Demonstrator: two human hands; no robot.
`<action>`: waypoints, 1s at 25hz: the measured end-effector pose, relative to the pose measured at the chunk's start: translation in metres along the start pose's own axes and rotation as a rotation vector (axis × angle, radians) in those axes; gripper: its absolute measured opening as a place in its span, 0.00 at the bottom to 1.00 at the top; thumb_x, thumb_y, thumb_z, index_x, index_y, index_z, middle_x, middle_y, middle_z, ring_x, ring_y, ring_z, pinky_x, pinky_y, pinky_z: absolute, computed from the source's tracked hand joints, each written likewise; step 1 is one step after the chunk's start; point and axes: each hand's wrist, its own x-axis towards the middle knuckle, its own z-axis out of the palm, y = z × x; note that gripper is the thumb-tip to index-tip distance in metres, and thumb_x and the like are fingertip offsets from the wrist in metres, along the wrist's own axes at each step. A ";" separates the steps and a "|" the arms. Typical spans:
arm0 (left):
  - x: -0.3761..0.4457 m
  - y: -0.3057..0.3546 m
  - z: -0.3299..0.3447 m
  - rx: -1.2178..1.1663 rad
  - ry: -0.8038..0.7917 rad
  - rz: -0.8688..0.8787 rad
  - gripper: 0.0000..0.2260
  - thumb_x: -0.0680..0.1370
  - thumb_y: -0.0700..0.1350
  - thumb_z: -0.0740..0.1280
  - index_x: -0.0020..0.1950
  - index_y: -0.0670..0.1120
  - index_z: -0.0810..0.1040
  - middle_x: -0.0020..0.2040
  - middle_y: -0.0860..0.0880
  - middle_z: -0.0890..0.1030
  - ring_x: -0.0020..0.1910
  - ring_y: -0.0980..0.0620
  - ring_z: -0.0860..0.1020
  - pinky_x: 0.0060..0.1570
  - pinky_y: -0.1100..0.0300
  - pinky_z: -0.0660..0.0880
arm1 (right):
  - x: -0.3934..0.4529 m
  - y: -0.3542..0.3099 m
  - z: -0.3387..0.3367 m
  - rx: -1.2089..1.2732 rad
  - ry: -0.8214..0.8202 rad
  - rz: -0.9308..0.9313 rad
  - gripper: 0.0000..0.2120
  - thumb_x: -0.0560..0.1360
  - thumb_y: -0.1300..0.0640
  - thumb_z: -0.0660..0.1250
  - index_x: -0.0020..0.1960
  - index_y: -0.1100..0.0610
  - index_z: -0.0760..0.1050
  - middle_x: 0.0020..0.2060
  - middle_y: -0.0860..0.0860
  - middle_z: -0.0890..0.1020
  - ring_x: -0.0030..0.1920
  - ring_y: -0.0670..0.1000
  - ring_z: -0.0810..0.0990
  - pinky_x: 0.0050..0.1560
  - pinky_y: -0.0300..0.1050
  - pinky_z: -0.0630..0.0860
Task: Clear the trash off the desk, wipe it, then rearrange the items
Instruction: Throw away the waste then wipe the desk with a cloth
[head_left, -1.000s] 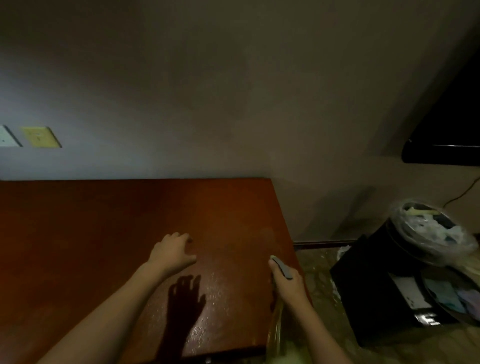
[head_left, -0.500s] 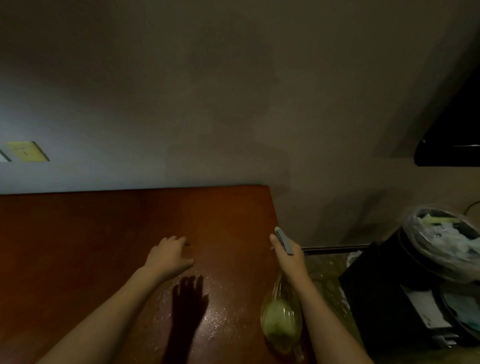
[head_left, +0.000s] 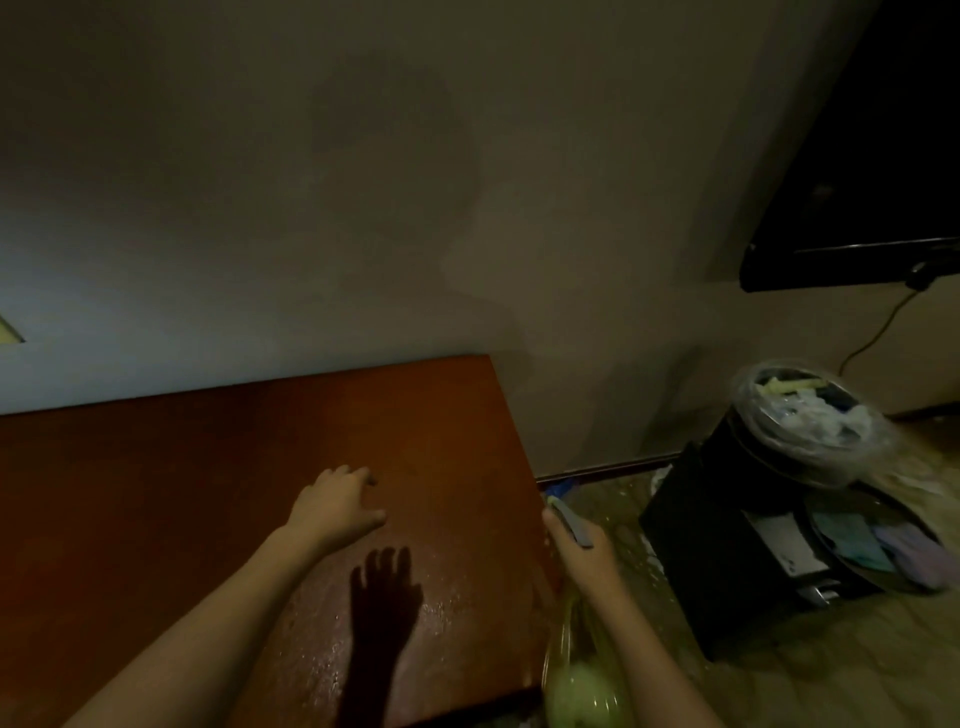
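The reddish-brown wooden desk fills the lower left, with wet droplets glinting near its front right part. My left hand hovers palm down over the desk top, fingers spread and holding nothing; its shadow falls on the wood below it. My right hand is just past the desk's right edge, shut on a flat grey item and on the neck of a clear plastic bag that hangs beneath it with something pale green inside.
A bin lined with a clear bag full of trash stands on a black box on the floor at the right. A dark screen hangs on the wall above it, cable trailing down. The wall runs behind the desk.
My right hand with the bag has come down and to the right, from over the desk's corner to beside its right edge. My left hand has stayed above the desk.
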 end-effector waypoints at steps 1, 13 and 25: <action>-0.007 0.002 0.000 0.002 0.011 0.007 0.24 0.75 0.54 0.67 0.68 0.50 0.68 0.67 0.49 0.70 0.66 0.50 0.69 0.64 0.54 0.70 | -0.012 0.005 0.000 0.020 0.009 -0.001 0.15 0.79 0.50 0.62 0.36 0.56 0.74 0.32 0.53 0.77 0.34 0.50 0.75 0.35 0.38 0.71; -0.151 -0.031 0.034 -0.013 -0.030 -0.006 0.25 0.75 0.55 0.67 0.69 0.50 0.68 0.67 0.48 0.70 0.65 0.49 0.69 0.64 0.52 0.70 | -0.167 0.053 -0.004 -0.086 0.129 -0.073 0.18 0.79 0.56 0.61 0.30 0.55 0.68 0.26 0.50 0.71 0.28 0.48 0.70 0.26 0.34 0.63; -0.264 -0.027 0.055 -0.047 -0.100 -0.009 0.23 0.76 0.53 0.67 0.69 0.49 0.68 0.68 0.47 0.70 0.67 0.48 0.68 0.65 0.52 0.69 | -0.253 0.086 -0.003 -0.100 0.039 -0.151 0.16 0.79 0.56 0.61 0.33 0.54 0.69 0.28 0.50 0.71 0.29 0.49 0.70 0.30 0.39 0.64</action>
